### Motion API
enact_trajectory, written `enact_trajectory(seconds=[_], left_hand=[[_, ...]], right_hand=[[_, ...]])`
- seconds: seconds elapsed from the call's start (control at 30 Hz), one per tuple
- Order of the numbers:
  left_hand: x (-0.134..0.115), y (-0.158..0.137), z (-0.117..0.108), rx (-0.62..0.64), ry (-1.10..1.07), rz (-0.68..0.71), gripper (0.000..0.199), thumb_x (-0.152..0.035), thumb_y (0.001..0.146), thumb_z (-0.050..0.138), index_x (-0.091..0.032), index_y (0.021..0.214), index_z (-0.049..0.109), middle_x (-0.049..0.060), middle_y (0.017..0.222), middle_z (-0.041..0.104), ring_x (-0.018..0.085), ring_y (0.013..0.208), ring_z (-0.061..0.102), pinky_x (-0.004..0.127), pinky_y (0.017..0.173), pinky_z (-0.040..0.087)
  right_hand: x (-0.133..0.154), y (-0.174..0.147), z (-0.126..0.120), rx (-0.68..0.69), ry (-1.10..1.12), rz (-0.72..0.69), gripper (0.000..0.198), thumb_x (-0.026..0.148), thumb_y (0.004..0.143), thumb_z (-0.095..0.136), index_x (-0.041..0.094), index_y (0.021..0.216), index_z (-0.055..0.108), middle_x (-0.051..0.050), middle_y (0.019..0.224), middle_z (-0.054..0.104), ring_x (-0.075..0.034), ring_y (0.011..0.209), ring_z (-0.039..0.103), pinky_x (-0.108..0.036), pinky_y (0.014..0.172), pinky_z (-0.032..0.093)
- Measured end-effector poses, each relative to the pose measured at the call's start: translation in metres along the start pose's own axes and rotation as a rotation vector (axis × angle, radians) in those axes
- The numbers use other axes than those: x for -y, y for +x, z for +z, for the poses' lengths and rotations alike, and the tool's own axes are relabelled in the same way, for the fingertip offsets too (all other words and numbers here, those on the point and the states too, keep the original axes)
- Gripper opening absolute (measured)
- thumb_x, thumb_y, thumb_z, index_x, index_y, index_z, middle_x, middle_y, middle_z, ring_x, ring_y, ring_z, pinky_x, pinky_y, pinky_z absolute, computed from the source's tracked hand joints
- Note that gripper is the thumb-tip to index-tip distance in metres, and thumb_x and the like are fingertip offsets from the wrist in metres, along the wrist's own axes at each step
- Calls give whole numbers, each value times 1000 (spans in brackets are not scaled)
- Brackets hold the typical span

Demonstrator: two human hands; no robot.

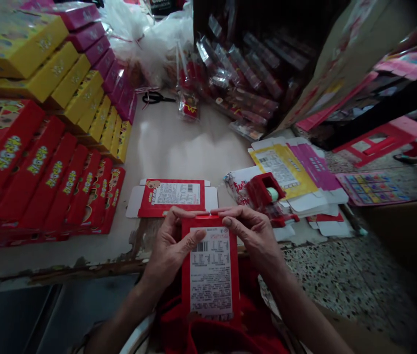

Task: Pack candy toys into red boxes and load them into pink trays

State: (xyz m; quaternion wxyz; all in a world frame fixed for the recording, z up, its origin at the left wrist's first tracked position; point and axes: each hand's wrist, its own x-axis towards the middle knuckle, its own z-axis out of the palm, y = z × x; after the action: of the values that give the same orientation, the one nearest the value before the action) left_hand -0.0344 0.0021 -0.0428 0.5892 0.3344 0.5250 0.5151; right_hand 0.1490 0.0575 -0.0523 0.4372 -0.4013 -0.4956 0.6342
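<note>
A red cardboard box (214,270) with a white printed panel is held upright in front of me, its back facing me. My left hand (179,236) grips its upper left corner, thumb on the panel near the barcode and fingers along the top edge. At the upper right corner my right hand (251,228) does the same, with its fingertips meeting the left ones at the top. Just beyond, a flat red box blank (173,194) with white side flaps lies on the table. To the right of it sits a red tape dispenser (267,189).
Stacked red boxes (51,167), yellow boxes (72,88) and magenta boxes (100,54) fill the left. Black scissors (159,98) lie farther back. Yellow and purple box blanks (285,167) sit at the right edge. A large carton (315,73) holds wrapped packets (245,69).
</note>
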Motion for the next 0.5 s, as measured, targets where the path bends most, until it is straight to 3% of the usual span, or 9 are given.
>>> enact_trajectory(seconds=[0.07, 0.13, 0.23, 0.33, 0.43, 0.5], left_hand=[[-1, -3, 10, -23, 23, 4, 40, -41, 85, 78, -27, 107, 48, 1, 98, 74, 19, 68, 71, 32, 60, 62], [-11, -1, 16, -28, 57, 25, 39, -42, 86, 78, -27, 106, 47, -1, 93, 73, 16, 60, 68, 29, 54, 59], [-36, 8, 15, -125, 91, 192, 37, -41, 85, 80, -27, 104, 52, -5, 83, 69, 13, 56, 65, 23, 49, 55], [-57, 16, 8, -246, 105, 386, 34, -39, 84, 83, -27, 101, 57, -6, 78, 65, 11, 57, 62, 20, 48, 52], [-57, 15, 5, -237, 90, 393, 33, -39, 84, 83, -27, 100, 57, -6, 79, 65, 11, 57, 61, 21, 48, 51], [-47, 8, 5, -203, 111, 342, 34, -42, 85, 82, -26, 101, 57, -4, 83, 66, 13, 61, 63, 23, 51, 52]], right_hand=[[4, -10, 5, -47, -73, -84, 14, 38, 92, 74, 25, 95, 78, -6, 115, 78, -25, 108, 72, -42, 96, 58], [13, -21, -1, -47, -194, -154, 26, 39, 96, 69, 28, 118, 76, -6, 132, 73, -26, 121, 68, -43, 105, 55], [34, -38, -36, -189, -366, -218, 48, 41, 98, 67, 35, 145, 60, -5, 138, 69, -25, 127, 64, -44, 109, 52], [47, -45, -91, -471, -519, -202, 39, 46, 94, 71, 30, 130, 71, -6, 119, 76, -24, 108, 70, -42, 99, 54], [43, -35, -133, -326, -611, -14, 42, 58, 88, 72, 21, 109, 77, -8, 105, 77, -24, 95, 68, -39, 88, 52], [36, -25, -144, -198, -638, 65, 47, 62, 86, 70, 19, 101, 78, -8, 99, 76, -23, 92, 66, -37, 85, 50]])
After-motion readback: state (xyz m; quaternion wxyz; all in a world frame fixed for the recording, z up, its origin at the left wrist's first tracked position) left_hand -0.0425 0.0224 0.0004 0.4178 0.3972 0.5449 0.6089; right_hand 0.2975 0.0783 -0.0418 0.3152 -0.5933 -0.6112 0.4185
